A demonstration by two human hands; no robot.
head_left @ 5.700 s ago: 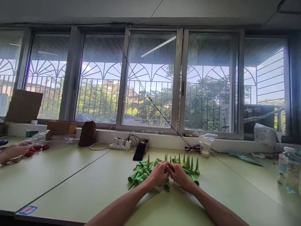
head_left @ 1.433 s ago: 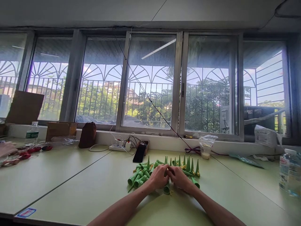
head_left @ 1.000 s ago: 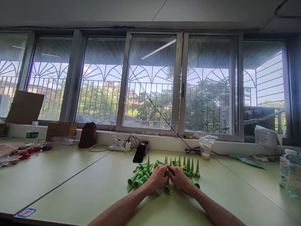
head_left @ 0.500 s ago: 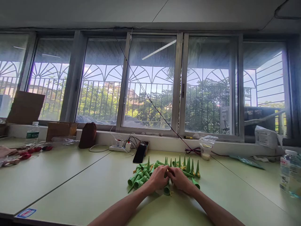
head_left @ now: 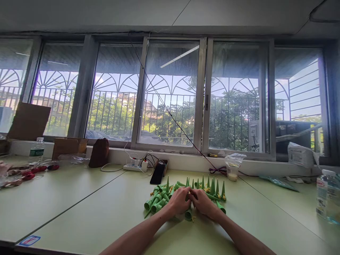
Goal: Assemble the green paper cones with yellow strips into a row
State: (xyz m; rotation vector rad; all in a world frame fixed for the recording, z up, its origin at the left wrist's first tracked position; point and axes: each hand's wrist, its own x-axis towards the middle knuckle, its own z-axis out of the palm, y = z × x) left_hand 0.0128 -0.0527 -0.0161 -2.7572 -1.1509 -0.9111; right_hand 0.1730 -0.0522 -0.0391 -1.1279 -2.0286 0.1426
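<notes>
Far to the left of the black phone (head_left: 157,173), another person's hand (head_left: 3,168) shows at the edge of view, next to shiny red rounded pieces (head_left: 29,175). Nearer the phone on that side come a brown cardboard box (head_left: 67,147) and a dark, soft-looking cloth bag (head_left: 99,153).

Just in front of the phone, a heap of green cones (head_left: 156,200) lies on the pale, smooth tabletop (head_left: 106,212). Most of them rest on their sides, several with round, hollow mouths facing the near side and the left; they look like smooth plastic, stepped near the wide end. One upright cone (head_left: 167,185) points straight up behind them.

In front and to the right of the phone, the left hand (head_left: 180,200) and right hand (head_left: 202,201) meet, fingers curled and fingertips pressed close; whether they pinch something cannot be told. Below them, a lying cone (head_left: 188,214) turns its open mouth to the near side, its long axis running away under the hands, beside a small yellow piece (head_left: 193,219).

Further right of the phone, a cluster of standing cones (head_left: 213,186) points upward, slender and tapering, with knobbly yellow bits (head_left: 223,197) at some bases.
</notes>
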